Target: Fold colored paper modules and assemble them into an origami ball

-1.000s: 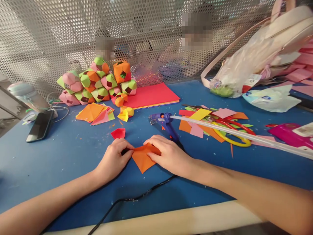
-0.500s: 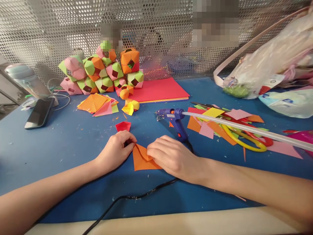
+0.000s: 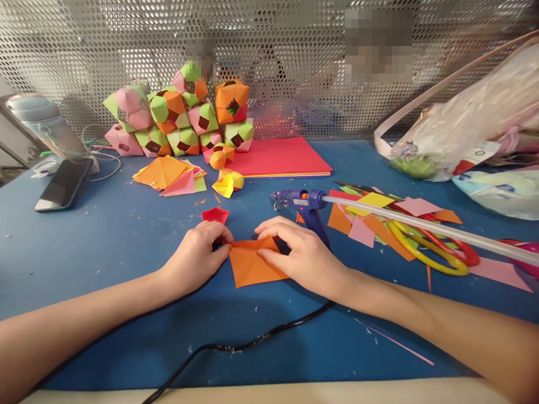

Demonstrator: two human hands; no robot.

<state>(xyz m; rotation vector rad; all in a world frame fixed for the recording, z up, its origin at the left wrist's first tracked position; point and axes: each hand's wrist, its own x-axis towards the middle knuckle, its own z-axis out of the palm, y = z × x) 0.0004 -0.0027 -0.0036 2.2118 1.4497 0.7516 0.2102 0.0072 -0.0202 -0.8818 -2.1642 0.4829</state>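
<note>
An orange paper square [image 3: 252, 265] lies flat on the blue table [image 3: 105, 241] in front of me. My left hand [image 3: 197, 255] is curled, its fingertips pinching the square's upper left corner. My right hand [image 3: 295, 252] rests on the square's right side, fingers bent and pressing its top edge down. A small folded red piece [image 3: 214, 214] sits just beyond my left hand.
A blue glue gun [image 3: 309, 207] with a long glue stick and black cord [image 3: 236, 348] lies right of my hands. Paper scraps and yellow and red scissors [image 3: 425, 244] lie further right. Folded paper cubes [image 3: 181, 120], red sheets [image 3: 282, 157], a phone [image 3: 63, 185] and bags [image 3: 467, 129] line the back.
The orange paper has been turned and flattened, from a diamond with a point toward me to a near square. Both hands shifted slightly along its top edge.
</note>
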